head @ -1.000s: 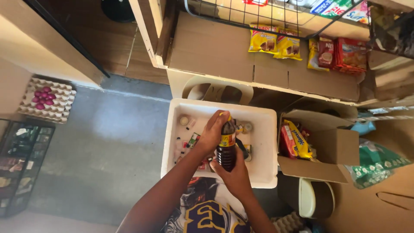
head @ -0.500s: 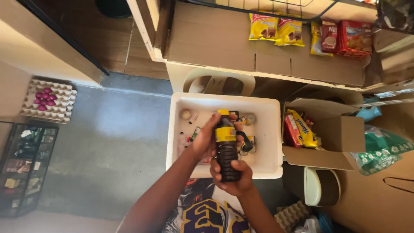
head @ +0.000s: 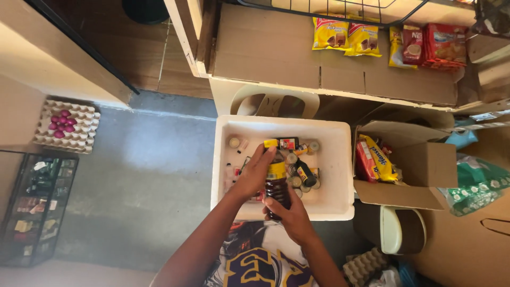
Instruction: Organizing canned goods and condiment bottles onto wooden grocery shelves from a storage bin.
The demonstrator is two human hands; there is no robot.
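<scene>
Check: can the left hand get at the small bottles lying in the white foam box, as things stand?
Probably yes. The left hand is directly over the open white foam box, with no lid above the small bottles. But it is wrapped around the dark bottle, so it would have to let go first.

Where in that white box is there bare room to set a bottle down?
Bare patches in the white foam box: the strip along its right wall, and the near left corner. The middle is crowded with small bottles. Both hands hold the dark bottle.
</scene>
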